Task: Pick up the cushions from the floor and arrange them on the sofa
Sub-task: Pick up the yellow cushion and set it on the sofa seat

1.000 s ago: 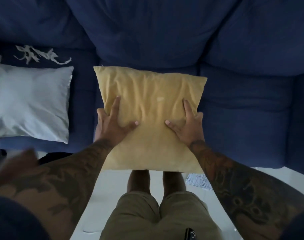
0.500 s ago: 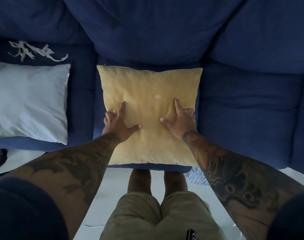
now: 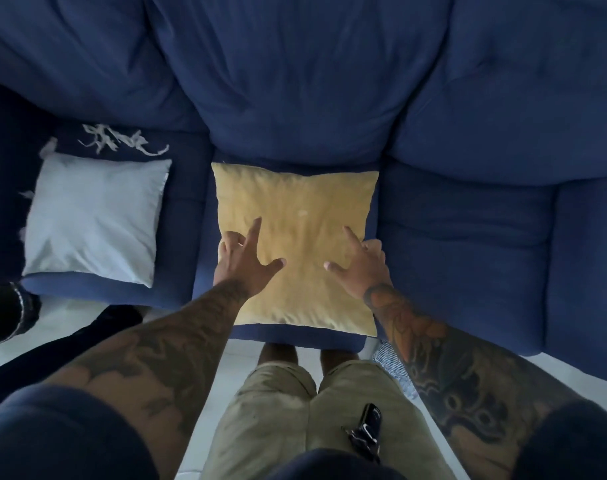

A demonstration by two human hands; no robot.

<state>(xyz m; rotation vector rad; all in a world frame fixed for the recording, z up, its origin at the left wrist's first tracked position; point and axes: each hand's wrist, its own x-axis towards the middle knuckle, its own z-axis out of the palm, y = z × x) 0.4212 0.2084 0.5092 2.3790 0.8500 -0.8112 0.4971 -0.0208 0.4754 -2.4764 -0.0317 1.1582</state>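
Cushion fabric, yellow [image 3: 295, 244], square and softly wrinkled, lies flat on the blue sofa's [image 3: 295, 81] middle seat. Left hand [image 3: 241, 263] and right hand [image 3: 359, 268] rest on it, fingers splayed, gripping nothing. Pale satin cushion [image 3: 94, 220] lies left.

Both my arms reach forward and down, forearms bare and tattooed, dark sleeves at the upper arms. My left hand [image 3: 241, 263] is open: index finger extended forward, thumb spread to the right, the other fingers curled at the outer side. My right hand [image 3: 359, 268] mirrors it, open, index forward, thumb spread to the left, remaining fingers bent. Neither hand grips anything.
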